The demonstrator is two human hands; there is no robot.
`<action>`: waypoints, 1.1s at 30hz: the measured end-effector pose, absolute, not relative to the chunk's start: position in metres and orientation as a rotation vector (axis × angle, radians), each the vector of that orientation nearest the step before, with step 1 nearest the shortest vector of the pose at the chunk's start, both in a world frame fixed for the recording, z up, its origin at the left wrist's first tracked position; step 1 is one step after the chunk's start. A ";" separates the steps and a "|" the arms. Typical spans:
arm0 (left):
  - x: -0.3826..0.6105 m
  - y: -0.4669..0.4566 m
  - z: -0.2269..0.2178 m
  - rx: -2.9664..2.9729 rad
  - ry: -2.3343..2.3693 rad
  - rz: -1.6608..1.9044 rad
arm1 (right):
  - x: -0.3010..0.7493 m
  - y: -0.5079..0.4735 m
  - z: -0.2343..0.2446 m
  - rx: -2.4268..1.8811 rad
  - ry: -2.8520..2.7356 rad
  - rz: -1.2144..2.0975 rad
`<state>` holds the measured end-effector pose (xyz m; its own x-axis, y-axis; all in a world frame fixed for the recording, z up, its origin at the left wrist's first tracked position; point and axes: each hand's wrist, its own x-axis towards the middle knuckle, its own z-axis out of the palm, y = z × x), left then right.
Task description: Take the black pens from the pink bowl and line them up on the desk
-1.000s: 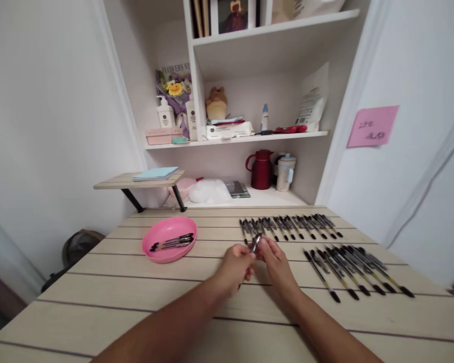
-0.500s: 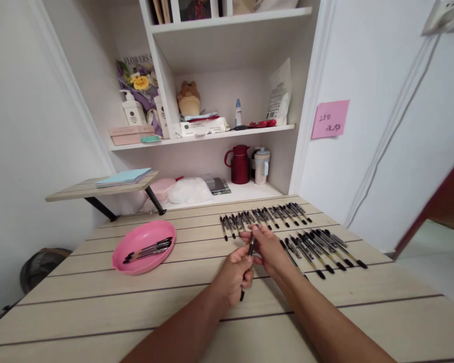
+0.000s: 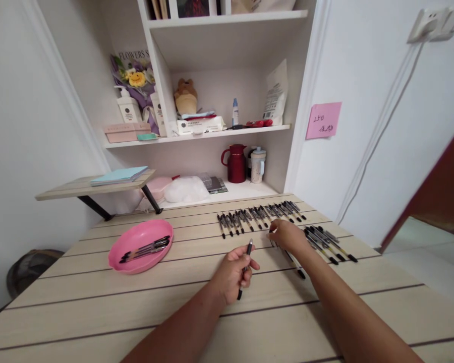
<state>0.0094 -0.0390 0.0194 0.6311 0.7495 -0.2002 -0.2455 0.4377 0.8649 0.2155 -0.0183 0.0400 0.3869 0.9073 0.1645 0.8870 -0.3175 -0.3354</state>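
Observation:
My left hand [image 3: 232,275] is closed around a black pen [image 3: 245,267] held upright over the middle of the wooden table [image 3: 98,312]. My right hand [image 3: 287,237] reaches right, fingers curled down onto the near row of black pens [image 3: 325,242]; what those fingers grip is hidden. A far row of pens [image 3: 257,218] lies behind it. A pink bowl [image 3: 140,246] at the left holds several more pens.
Behind the table are white shelves with a red jug [image 3: 235,163], a cup, bottles and a plush toy. A small raised shelf [image 3: 94,182] with a blue pad stands at the back left. A pink note [image 3: 323,120] sticks to the right wall.
My right hand let go of the pen that both hands held and moved right to the near row of pens. My left hand kept the pen. The view swung left.

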 end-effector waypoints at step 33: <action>0.011 -0.038 0.020 0.929 0.637 0.696 | 0.181 -0.033 0.064 -1.905 -1.404 0.522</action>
<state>0.0106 -0.0382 0.0198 0.6162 0.7650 -0.1875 -0.2551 0.4190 0.8714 0.1807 -0.0328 0.0639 0.3301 0.9402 0.0846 0.6566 -0.1643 -0.7361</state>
